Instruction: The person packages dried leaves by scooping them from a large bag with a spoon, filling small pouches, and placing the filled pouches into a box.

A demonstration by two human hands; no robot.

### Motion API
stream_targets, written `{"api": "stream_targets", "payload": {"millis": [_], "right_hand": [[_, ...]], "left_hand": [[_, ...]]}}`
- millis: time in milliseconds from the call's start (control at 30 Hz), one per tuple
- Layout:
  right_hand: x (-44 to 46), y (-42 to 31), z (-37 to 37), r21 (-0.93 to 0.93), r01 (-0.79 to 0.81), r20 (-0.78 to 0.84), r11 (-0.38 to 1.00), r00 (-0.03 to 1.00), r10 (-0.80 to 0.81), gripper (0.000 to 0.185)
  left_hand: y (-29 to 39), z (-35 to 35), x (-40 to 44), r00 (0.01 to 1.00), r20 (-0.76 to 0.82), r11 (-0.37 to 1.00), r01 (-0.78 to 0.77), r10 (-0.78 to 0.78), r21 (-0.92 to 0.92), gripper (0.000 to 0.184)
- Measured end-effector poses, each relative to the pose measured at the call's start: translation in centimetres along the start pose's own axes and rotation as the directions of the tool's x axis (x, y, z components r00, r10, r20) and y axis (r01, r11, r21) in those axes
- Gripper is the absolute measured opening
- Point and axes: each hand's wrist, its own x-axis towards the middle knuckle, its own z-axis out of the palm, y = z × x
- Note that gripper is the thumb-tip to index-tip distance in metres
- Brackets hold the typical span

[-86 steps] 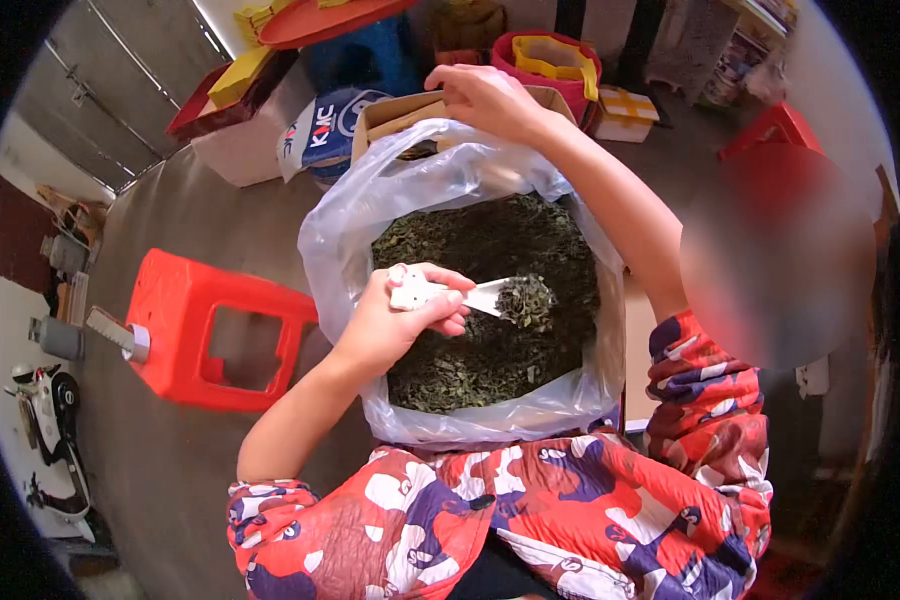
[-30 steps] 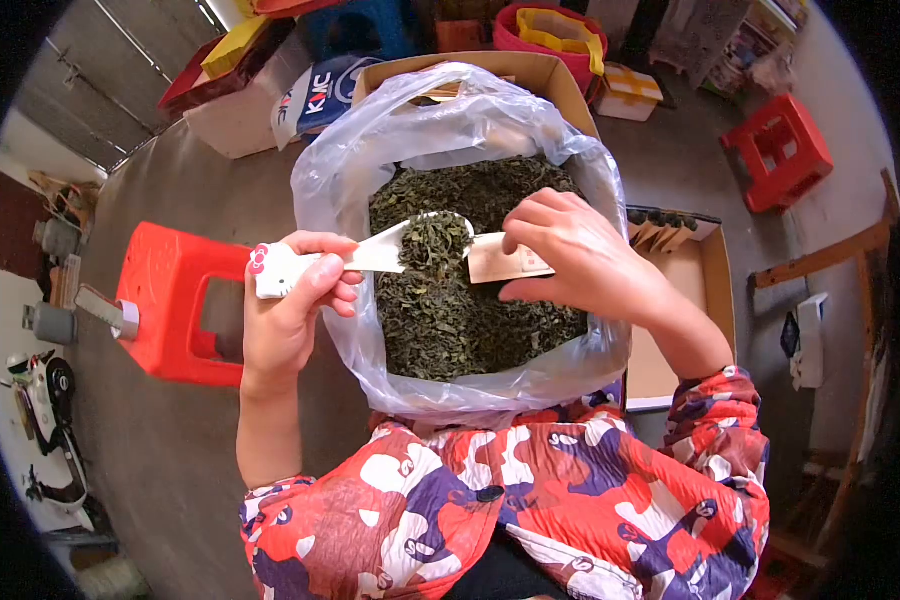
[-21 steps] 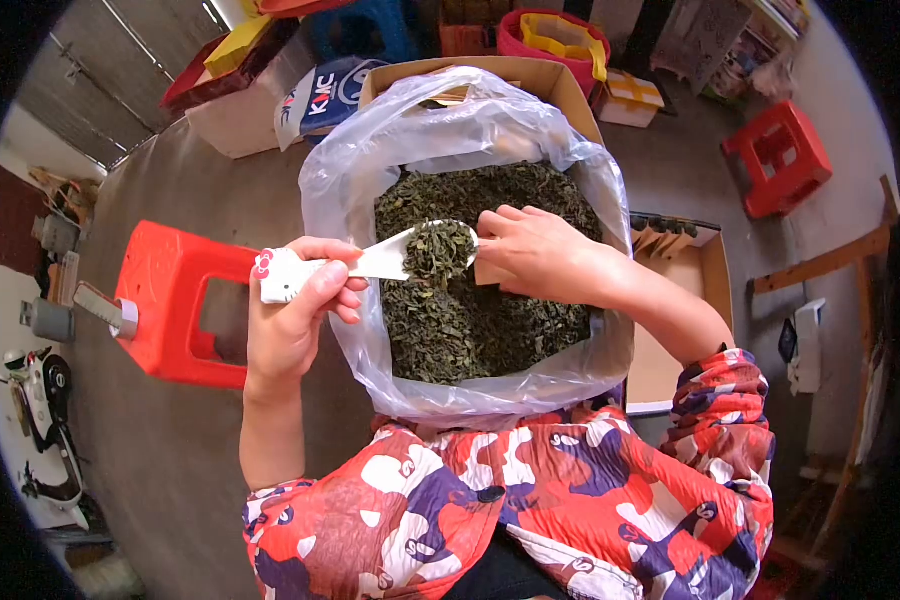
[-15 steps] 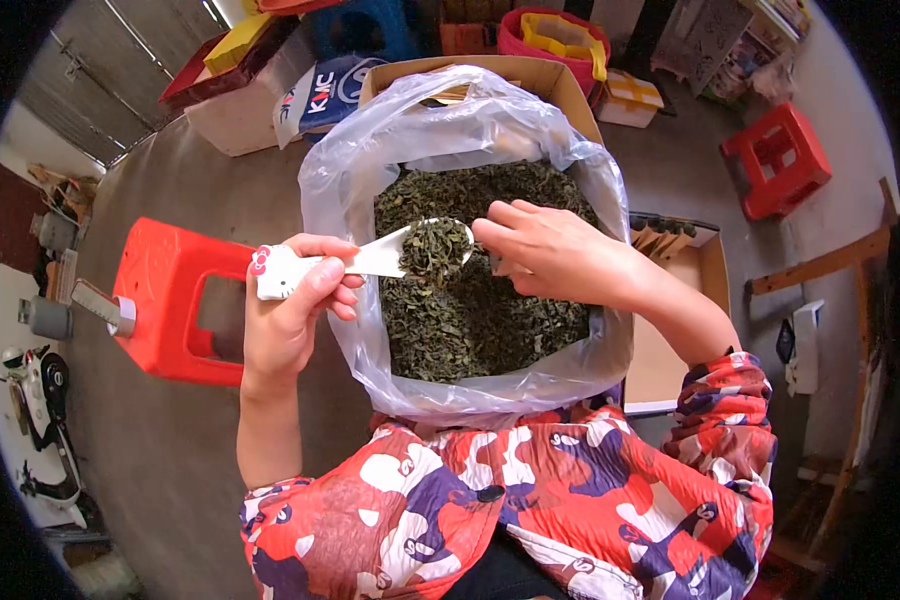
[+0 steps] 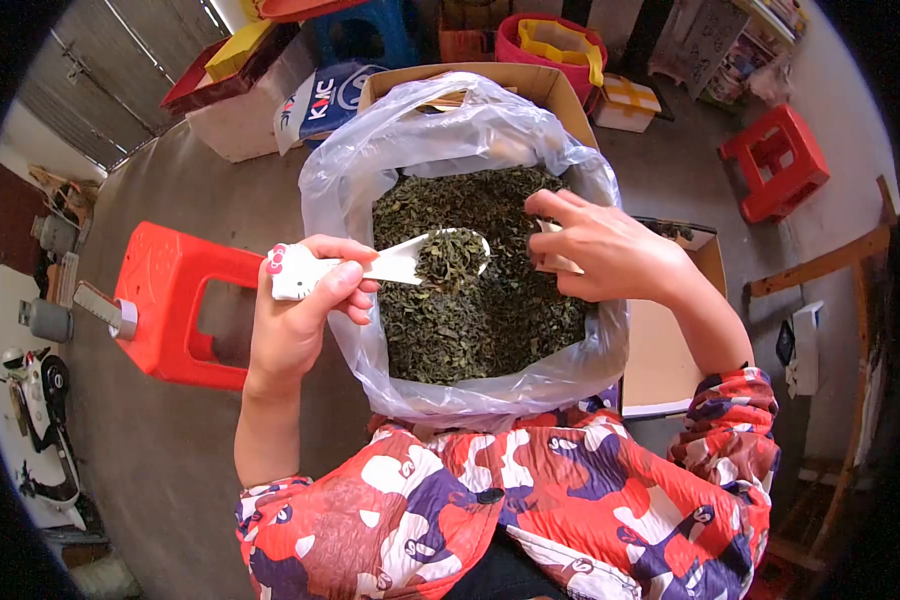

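My left hand [image 5: 315, 295] is closed round the handle of a white spoon [image 5: 398, 262], whose end is shaped like a cat's head with a pink bow. Dried leaves that look like loose tea [image 5: 451, 256] are heaped in its bowl. Below it, a clear plastic bag [image 5: 345, 185] lines a cardboard box [image 5: 560, 88] and holds a mass of the same dark green leaves [image 5: 450, 335]. Over the right part of the bag, my right hand [image 5: 610, 250] has its fingers curled round a small pale paper-like packet [image 5: 558, 250], partly hidden by the hand.
A red plastic stool [image 5: 175, 300] stands at my left with a roll of tape [image 5: 122, 317] on it. To the right of the bag is a shallow open carton [image 5: 660, 350]. Another red stool [image 5: 775, 163] stands near the right wall. A KMC sack [image 5: 322, 100] lies behind.
My right hand has moved right, away from the spoon's bowl, and the pale packet in it shows more. The loaded spoon has shifted slightly to the right.
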Motion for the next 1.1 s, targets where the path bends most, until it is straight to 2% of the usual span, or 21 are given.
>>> {"api": "stream_targets", "payload": {"millis": [100, 200, 233, 433, 533, 567, 633, 700, 767, 867, 967, 1000, 1033, 1100], "right_hand": [[-0.6, -0.3, -0.2, 0.009, -0.084, -0.094, 0.996, 0.992, 0.085, 0.016], [-0.1, -1.4, -0.7, 0.158, -0.024, -0.127, 0.987, 0.991, 0.044, 0.018], [0.5, -2.4, -0.8, 0.161, 0.061, -0.206, 0.985, 0.978, -0.027, 0.02], [1.7, -2.7, 1.1, 0.228, 0.173, -0.309, 0.958, 0.946, -0.097, 0.021], [1.7, -3.0, 1.5, 0.221, 0.193, -0.3, 0.956, 0.946, -0.122, 0.022], [1.8, -3.2, 1.7, 0.234, 0.192, -0.288, 0.953, 0.95, -0.121, 0.023], [1.9, -3.5, 1.9, 0.257, 0.19, -0.259, 0.947, 0.958, -0.122, 0.024], [2.0, -3.5, 2.3, 0.268, 0.192, -0.264, 0.944, 0.957, -0.12, 0.028], [2.0, -3.6, 2.5, 0.274, 0.186, -0.288, 0.943, 0.952, -0.104, 0.03], [1.5, -3.3, 2.8, 0.311, 0.137, -0.274, 0.94, 0.96, -0.049, 0.038], [1.0, -3.1, 3.1, 0.364, 0.126, -0.289, 0.923, 0.957, -0.017, 0.037], [0.9, -3.1, 3.1, 0.379, 0.135, -0.303, 0.916, 0.953, -0.015, 0.037], [0.9, -3.1, 3.2, 0.366, 0.134, -0.325, 0.921, 0.946, -0.009, 0.036], [0.9, -3.0, 3.4, 0.336, 0.133, -0.368, 0.933, 0.93, 0.0, 0.034]], "left_hand": [[0.1, 0.2, 0.0, 1.0, 0.003, 1.0, 0.003, -0.003, -0.005, 0.023], [0.2, 0.5, 0.2, 1.0, 0.012, 1.0, 0.005, -0.005, -0.003, 0.023], [0.4, 0.7, 0.2, 1.0, 0.016, 1.0, 0.007, -0.007, 0.005, 0.023], [0.3, 1.2, 0.3, 0.999, 0.034, 0.996, 0.023, -0.026, 0.085, 0.019], [0.8, 1.9, 0.8, 0.997, 0.058, 0.984, 0.038, -0.048, 0.173, 0.014], [1.4, 2.3, 1.2, 0.992, 0.112, 0.96, 0.023, -0.057, 0.279, 0.013], [2.8, 3.5, 2.3, 0.973, 0.211, 0.88, -0.023, -0.088, 0.474, 0.012], [3.5, 5.2, 3.9, 0.921, 0.39, 0.796, -0.226, -0.013, 0.562, 0.013], [3.5, 6.2, 5.6, 0.809, 0.574, 0.592, -0.527, 0.129, 0.609, 0.015], [5.2, 6.7, 6.4, 0.789, 0.6, 0.447, -0.588, 0.132, 0.674, 0.015], [5.8, 7.4, 6.3, 0.824, 0.556, 0.52, -0.523, 0.106, 0.675, 0.014], [4.7, 7.6, 6.5, 0.791, 0.592, 0.507, -0.579, 0.158, 0.639, 0.015], [4.1, 7.7, 6.8, 0.763, 0.633, 0.509, -0.599, 0.129, 0.618, 0.015], [3.3, 7.6, 6.9, 0.748, 0.636, 0.505, -0.629, 0.188, 0.591, 0.015]]}}
